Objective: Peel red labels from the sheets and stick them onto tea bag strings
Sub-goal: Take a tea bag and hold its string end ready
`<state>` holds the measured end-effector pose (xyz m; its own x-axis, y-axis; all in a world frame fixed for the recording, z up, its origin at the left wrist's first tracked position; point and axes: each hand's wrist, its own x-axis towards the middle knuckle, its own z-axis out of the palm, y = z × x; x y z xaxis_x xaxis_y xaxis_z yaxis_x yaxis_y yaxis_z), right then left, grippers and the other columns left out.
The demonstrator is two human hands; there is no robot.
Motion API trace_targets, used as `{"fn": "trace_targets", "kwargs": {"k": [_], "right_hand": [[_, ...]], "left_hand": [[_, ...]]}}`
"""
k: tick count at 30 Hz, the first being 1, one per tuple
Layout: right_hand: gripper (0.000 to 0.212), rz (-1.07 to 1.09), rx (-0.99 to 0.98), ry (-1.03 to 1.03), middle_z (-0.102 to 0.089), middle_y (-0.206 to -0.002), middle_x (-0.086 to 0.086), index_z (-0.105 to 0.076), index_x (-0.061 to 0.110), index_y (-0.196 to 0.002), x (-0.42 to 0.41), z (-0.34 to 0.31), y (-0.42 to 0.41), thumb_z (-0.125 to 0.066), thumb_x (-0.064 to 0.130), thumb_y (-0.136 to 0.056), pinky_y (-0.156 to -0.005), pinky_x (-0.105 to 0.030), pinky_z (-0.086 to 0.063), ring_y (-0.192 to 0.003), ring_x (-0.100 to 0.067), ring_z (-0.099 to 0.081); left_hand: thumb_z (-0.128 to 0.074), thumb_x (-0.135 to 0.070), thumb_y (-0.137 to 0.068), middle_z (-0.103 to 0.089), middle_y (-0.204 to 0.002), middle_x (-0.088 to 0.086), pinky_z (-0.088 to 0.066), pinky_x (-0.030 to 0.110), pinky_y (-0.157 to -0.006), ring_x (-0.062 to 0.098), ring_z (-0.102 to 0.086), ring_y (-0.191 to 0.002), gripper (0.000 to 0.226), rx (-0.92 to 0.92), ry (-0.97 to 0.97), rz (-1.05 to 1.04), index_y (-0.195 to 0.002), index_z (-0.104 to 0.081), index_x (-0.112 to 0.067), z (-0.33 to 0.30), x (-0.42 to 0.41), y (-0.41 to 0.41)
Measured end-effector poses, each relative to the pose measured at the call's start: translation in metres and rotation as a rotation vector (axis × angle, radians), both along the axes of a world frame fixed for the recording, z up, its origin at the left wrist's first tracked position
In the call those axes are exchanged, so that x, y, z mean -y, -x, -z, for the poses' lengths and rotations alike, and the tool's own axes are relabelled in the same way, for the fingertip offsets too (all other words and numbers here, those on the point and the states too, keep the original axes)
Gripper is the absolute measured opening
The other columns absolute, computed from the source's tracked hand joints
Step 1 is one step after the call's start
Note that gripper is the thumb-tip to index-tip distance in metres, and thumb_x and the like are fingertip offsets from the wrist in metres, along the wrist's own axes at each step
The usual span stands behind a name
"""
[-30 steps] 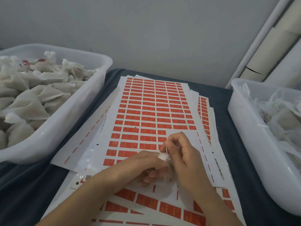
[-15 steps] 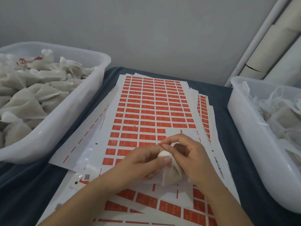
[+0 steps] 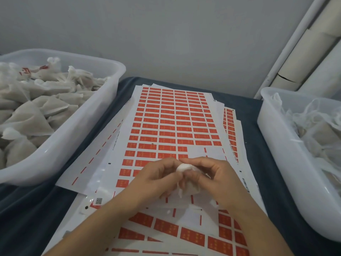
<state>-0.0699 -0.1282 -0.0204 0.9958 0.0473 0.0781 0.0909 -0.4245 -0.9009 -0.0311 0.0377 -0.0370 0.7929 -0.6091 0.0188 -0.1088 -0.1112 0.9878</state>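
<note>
One head-worn camera looks forward and down, close over the label sheets (image 3: pixel 173 126).

Wall: a plain grey-white wall (image 3: pixel 166 34) stood behind the work surface, unmarked and evenly toned.
Table: the surface (image 3: pixel 33 209) was covered by a dark blue-grey cloth, wrinkled at the near left.
Right corner: a white pipe or moulding (image 3: pixel 287 47) ran up at a slant, and beside it leaned pale cream rolls (image 3: pixel 302 58), one with a dark crack near its lower end.
Light: soft and dim, with only faint shadows.
</note>
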Motion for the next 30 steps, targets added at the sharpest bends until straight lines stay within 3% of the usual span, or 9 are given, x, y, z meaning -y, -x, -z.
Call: {"fn": "trace_targets", "kwargs": {"k": [6, 10, 14, 18, 20, 22, 24, 27, 30], "right_hand": [[0.011, 0.117, -0.012, -0.092, -0.065, -0.087, 0.033, -0.064, 0.041, -0.081, -0.003, -0.003, 0.001, -0.060, 0.039, -0.071, -0.067, 0.001, -0.042, -0.089, 0.011, -0.058], [0.027, 0.072, -0.214, -0.212, -0.068, -0.088, 0.025, -0.070, 0.029, -0.087, -0.005, -0.002, 0.003, -0.058, 0.045, -0.070, -0.062, -0.001, -0.044, -0.086, 0.008, -0.060], [0.031, -0.118, -0.470, -0.574, -0.067, -0.115, 0.011, -0.073, 0.016, -0.099, -0.002, -0.004, 0.006, -0.058, 0.035, -0.079, -0.093, -0.023, -0.049, -0.111, -0.006, -0.059], [0.037, -0.126, -0.516, -0.692, -0.067, -0.117, 0.002, -0.070, 0.008, -0.102, -0.002, -0.003, 0.006, -0.060, 0.033, -0.077, -0.097, -0.026, -0.048, -0.111, -0.013, -0.060], [0.034, -0.090, -0.473, -0.619, -0.068, -0.112, 0.005, -0.071, 0.017, -0.102, -0.005, -0.005, 0.007, -0.059, 0.037, -0.078, -0.093, -0.027, -0.050, -0.107, -0.011, -0.062], [0.032, -0.018, -0.395, -0.448, -0.069, -0.105, 0.014, -0.071, 0.025, -0.099, -0.007, -0.006, 0.007, -0.056, 0.043, -0.077, -0.086, -0.023, -0.050, -0.100, -0.004, -0.063], [0.032, 0.055, -0.307, -0.321, -0.068, -0.099, 0.020, -0.069, 0.029, -0.095, -0.009, -0.006, 0.007, -0.055, 0.047, -0.073, -0.075, -0.014, -0.050, -0.094, 0.003, -0.062], [0.031, 0.114, -0.221, -0.229, -0.068, -0.095, 0.015, -0.069, 0.030, -0.090, -0.010, -0.005, 0.006, -0.054, 0.050, -0.071, -0.067, -0.008, -0.049, -0.087, 0.002, -0.063], [0.030, 0.145, -0.182, -0.187, -0.067, -0.092, 0.018, -0.066, 0.031, -0.087, -0.011, -0.001, 0.006, -0.053, 0.051, -0.069, -0.063, -0.002, -0.045, -0.085, 0.006, -0.060]], "left_hand": [[-0.049, -0.035, -0.079, -0.067, -0.070, -0.006, -0.047, 0.017, -0.050, 0.007, -0.052, -0.046, 0.022, 0.132, 0.037, -0.124, -0.098, -0.041, -0.026, -0.003, 0.002, -0.001], [-0.048, -0.037, -0.077, -0.061, -0.062, -0.018, -0.042, 0.009, -0.049, 0.001, -0.056, -0.053, 0.024, 0.220, 0.030, -0.206, -0.096, -0.040, -0.025, -0.004, 0.003, -0.001], [-0.049, -0.033, -0.077, -0.060, -0.061, -0.017, -0.042, 0.007, -0.052, -0.001, -0.057, -0.057, 0.024, 0.195, 0.084, -0.164, -0.097, -0.040, -0.023, -0.007, 0.005, 0.001], [-0.056, -0.036, -0.074, -0.064, -0.069, -0.013, -0.045, 0.011, -0.052, 0.002, -0.059, -0.059, 0.033, 0.038, 0.193, -0.111, -0.102, -0.041, -0.025, -0.008, 0.005, 0.000], [-0.061, -0.042, -0.070, -0.066, -0.091, -0.015, -0.051, 0.017, -0.059, 0.010, -0.065, -0.076, 0.041, -0.123, 0.247, -0.145, -0.107, -0.044, -0.034, -0.007, 0.001, -0.003], [-0.064, -0.051, -0.072, -0.062, -0.103, -0.017, -0.054, 0.022, -0.067, 0.016, -0.065, -0.087, 0.035, -0.152, 0.254, -0.204, -0.102, -0.047, -0.044, -0.006, -0.004, -0.005], [-0.059, -0.058, -0.074, -0.062, -0.093, -0.017, -0.053, 0.017, -0.065, 0.009, -0.063, -0.081, 0.029, 0.042, 0.163, -0.232, -0.093, -0.051, -0.037, -0.006, -0.005, -0.004], [-0.057, -0.061, -0.076, -0.059, -0.078, -0.019, -0.044, 0.007, -0.058, 0.001, -0.056, -0.070, 0.029, 0.376, -0.057, -0.196, -0.073, -0.050, -0.033, 0.000, 0.004, 0.004], [-0.041, -0.060, -0.076, -0.058, -0.074, -0.015, -0.043, 0.007, -0.060, 0.001, -0.055, -0.071, 0.026, 0.452, -0.100, -0.241, -0.069, -0.049, -0.036, 0.005, 0.007, 0.005]]}}
